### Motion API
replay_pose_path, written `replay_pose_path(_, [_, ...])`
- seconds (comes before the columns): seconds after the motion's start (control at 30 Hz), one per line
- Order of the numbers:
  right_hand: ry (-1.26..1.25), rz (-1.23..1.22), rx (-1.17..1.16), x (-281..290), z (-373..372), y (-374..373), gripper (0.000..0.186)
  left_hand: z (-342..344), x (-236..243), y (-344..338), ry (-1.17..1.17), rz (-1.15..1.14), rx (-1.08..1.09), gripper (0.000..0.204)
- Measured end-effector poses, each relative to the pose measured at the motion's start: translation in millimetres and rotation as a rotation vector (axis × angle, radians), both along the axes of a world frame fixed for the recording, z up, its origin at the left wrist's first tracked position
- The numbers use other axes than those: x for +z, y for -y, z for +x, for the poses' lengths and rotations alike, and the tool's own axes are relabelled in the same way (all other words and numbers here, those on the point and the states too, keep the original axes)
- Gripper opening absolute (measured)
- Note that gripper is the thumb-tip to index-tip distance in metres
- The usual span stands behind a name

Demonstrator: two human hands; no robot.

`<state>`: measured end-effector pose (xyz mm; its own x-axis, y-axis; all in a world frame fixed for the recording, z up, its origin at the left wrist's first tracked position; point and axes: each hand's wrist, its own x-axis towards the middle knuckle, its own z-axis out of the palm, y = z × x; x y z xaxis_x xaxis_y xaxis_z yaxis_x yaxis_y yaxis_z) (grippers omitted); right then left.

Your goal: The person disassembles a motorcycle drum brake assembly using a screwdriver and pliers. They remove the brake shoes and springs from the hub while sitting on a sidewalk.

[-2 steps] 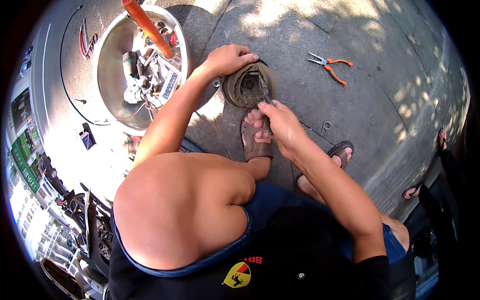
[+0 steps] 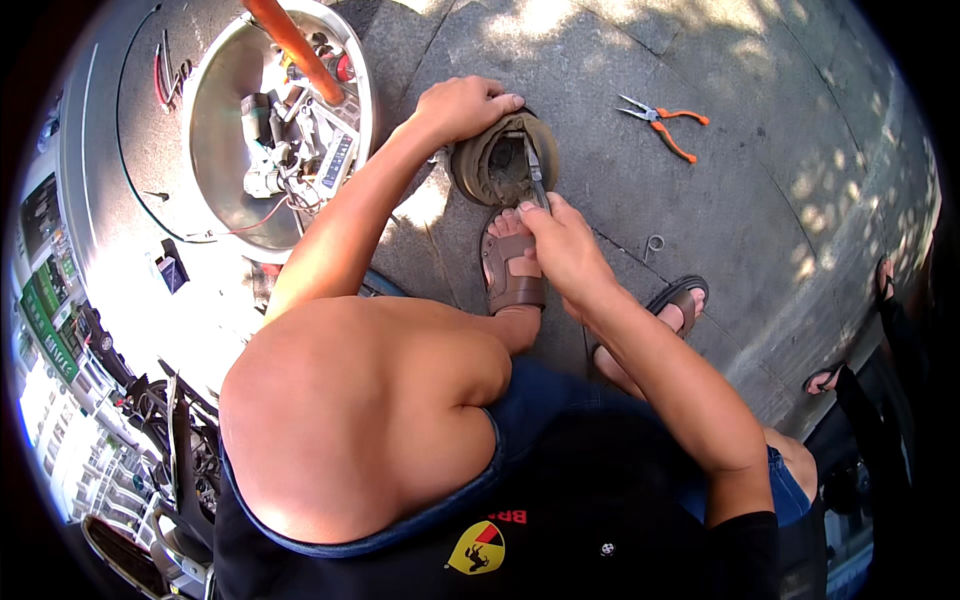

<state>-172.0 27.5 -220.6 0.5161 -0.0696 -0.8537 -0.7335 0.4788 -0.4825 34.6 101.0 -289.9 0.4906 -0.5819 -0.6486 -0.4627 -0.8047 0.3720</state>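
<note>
A dirty brown, cup-like round part [image 2: 472, 175] with a ragged inner lining stands on the pavement, its open side toward me. My left hand [image 2: 468, 108] grips its upper left rim, fingers over the edge. In my right hand [image 2: 565, 248], a slim grey metal tool [image 2: 536, 175] is pinched between thumb and fingers. The tool's tip reaches into the part's opening along the right inner wall. Most of its handle is hidden in my palm, so its exact kind does not show. My sandalled foot [image 2: 515, 285] is just below the part.
At upper left stands a metal basin [image 2: 215, 165] of tools and parts, an orange shaft [image 2: 300, 55] leaning out of it. Orange-handled pliers [image 2: 660, 122] lie at right, a small metal ring [image 2: 654, 243] below them. A black cable [image 2: 125, 130] curves beside the basin. A bystander's feet [image 2: 825, 378] show far right.
The round part has shifted slightly to the right and appears turned a little, with the tool still inside it. Both hands keep their hold.
</note>
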Motion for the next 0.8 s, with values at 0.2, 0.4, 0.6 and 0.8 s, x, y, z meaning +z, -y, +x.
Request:
replay_pose_path(0.2, [0.377,-0.510,0.184,-0.7,-0.2,-46.8,0.031,5.0,-13.8,-0.8,0.009,-0.099,0.236,0.056])
replay_pose_path(0.4, [0.515,-0.755,0.419,-23.3,-35.5,18.3,0.031,-3.1,-29.4,-28.3,-0.097,-0.577,0.642,0.043])
replay_pose_path(0.6, [0.045,-0.293,0.072,-56.0,-37.9,92.4,0.049,-33.9,-33.8,-56.3,-0.223,-0.872,0.722,0.030])
replay_pose_path(0.8, [0.107,0.458,-0.462,-78.1,21.3,30.0,0.049,-64.0,-10.6,-46.2,-0.181,-1.024,0.717,0.033])
